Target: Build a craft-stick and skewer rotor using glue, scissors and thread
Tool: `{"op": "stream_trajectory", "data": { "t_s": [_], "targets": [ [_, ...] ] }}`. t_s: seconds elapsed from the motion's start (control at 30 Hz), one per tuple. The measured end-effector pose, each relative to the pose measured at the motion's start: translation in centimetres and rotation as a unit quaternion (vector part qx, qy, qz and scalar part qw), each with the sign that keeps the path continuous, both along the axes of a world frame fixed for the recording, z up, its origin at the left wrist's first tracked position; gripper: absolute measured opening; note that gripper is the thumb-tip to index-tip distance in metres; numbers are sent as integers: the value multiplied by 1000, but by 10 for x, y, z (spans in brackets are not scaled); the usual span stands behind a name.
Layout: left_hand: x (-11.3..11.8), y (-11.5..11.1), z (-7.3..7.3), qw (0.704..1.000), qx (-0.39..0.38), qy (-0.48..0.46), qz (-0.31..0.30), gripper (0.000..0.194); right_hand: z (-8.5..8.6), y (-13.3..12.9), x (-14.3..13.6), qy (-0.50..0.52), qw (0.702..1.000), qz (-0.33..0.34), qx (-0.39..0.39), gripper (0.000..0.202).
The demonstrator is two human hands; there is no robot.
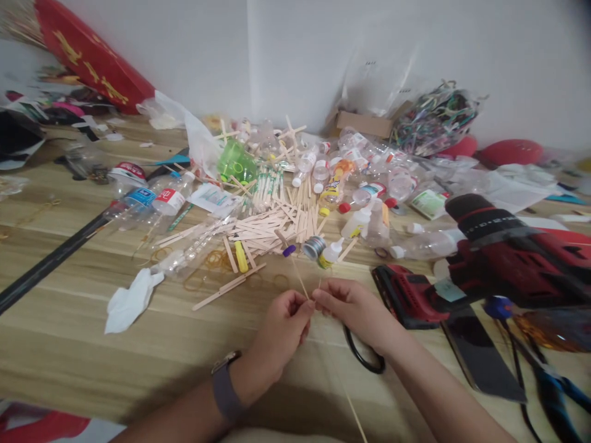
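Note:
My left hand (289, 320), wearing a watch, is closed in a pinch on a thin wooden stick (301, 280). This stick runs up towards a purple bottle cap (289, 250); whether the two are joined I cannot make out. Against its fingertips, my right hand (351, 304) is also pinched shut, with a short thin tip showing above its fingers. A long thin length of stick (348, 397) slants down below both hands to the bottom edge. Beneath the right hand a black handle loop (369, 360) shows, probably scissors, the rest hidden.
Flat wooden craft sticks (263, 231) lie piled ahead, among several plastic bottles (170, 195). A wire spool (314, 247) and a glue bottle (331, 252) sit nearer. At right are a red drill (498, 258), a phone (482, 354) and blue-handled pliers (551, 387). A tissue (132, 301) lies left.

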State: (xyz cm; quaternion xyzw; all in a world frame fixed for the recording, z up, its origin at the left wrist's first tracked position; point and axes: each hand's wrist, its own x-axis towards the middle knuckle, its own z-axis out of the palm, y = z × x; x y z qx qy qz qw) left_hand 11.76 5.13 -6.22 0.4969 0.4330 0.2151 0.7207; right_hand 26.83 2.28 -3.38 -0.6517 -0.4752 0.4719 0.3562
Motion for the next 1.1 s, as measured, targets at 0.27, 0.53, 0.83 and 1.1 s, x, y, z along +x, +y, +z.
{"op": "stream_trajectory", "data": {
  "t_s": [0.27,0.53,0.83,1.1],
  "targets": [
    [-2,2,-3,999,5,20,-25,19,-23,-7,-1,31,998,-49,31,43],
    [-8,5,-11,996,59,50,-52,19,-29,-8,-11,199,973,-113,-12,49],
    [-9,9,0,979,159,81,-102,17,-32,-8,-13,215,973,-85,12,49],
    [-14,11,-5,981,132,83,-113,14,-36,-9,-12,128,990,-33,51,48]
  ]
}}
